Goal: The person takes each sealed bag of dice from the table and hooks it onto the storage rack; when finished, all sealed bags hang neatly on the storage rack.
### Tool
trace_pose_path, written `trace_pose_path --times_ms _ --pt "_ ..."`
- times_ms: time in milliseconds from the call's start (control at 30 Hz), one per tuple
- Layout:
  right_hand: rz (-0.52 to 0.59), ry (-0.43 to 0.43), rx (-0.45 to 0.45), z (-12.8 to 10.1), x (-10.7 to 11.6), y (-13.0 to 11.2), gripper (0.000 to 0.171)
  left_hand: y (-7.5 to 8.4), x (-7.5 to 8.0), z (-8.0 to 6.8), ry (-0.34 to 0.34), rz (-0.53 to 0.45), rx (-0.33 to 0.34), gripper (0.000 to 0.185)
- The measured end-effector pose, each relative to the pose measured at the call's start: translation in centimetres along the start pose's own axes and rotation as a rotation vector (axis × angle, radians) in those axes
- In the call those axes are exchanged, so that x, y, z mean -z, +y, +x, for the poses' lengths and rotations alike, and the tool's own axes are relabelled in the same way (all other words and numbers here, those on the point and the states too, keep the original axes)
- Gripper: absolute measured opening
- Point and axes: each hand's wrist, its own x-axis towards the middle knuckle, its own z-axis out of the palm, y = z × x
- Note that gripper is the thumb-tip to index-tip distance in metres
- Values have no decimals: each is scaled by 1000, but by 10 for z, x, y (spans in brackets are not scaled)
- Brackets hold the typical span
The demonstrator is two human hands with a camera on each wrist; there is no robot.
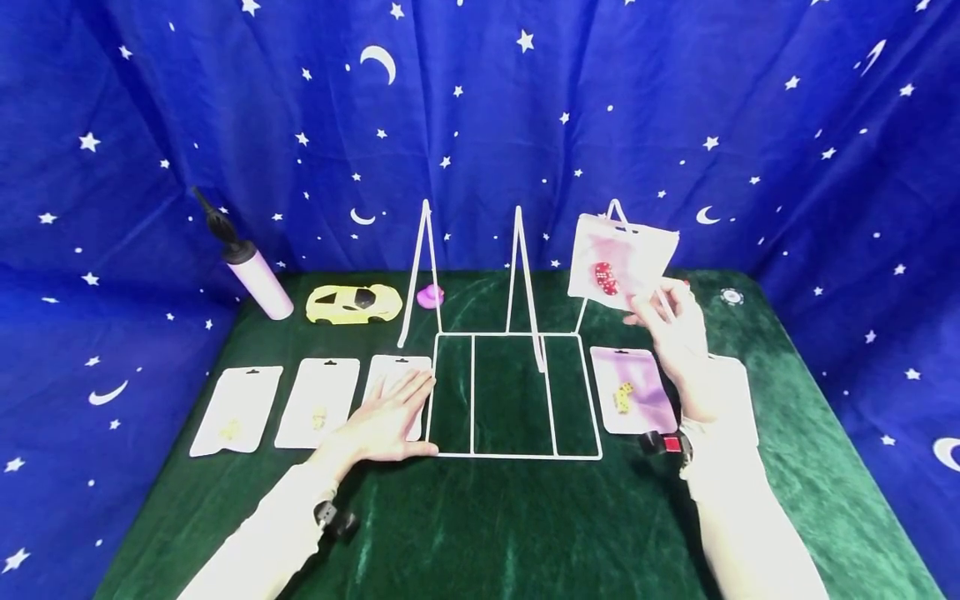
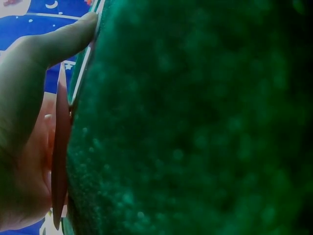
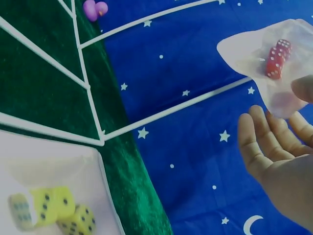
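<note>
Fingers of the right hand (image 1: 675, 329) pinch a pouch of red dice (image 1: 621, 260) up at the far right of the wire rack (image 1: 516, 454), its long axis tilted, hang-hole end up, while the left hand (image 1: 386, 421) lies flat on a white pouch (image 1: 395, 367) on the desk (image 1: 510, 533).

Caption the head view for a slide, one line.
Right hand lifts a bag of red dice at the white wire rack; left hand rests flat on a packet.
</note>
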Motion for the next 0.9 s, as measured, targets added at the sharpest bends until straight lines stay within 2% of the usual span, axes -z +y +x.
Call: trace_pose_path --times_ms 100,233,500,667,900 --pt "-2 7 -13 -4 2 0 23 0 1 -1 4 5 -4 104" --pt "-34 17 11 -8 9 -3 28 1 2 0 12 9 -6 103" --pt "-324 43 30 -26 40 -6 39 1 4 0 11 14 -8 103" --pt "-323 73 26 -35 52 -8 43 0 2 0 -12 8 -4 103" --pt "-322 82 28 -41 58 -12 41 -1 2 0 11 7 -11 103"
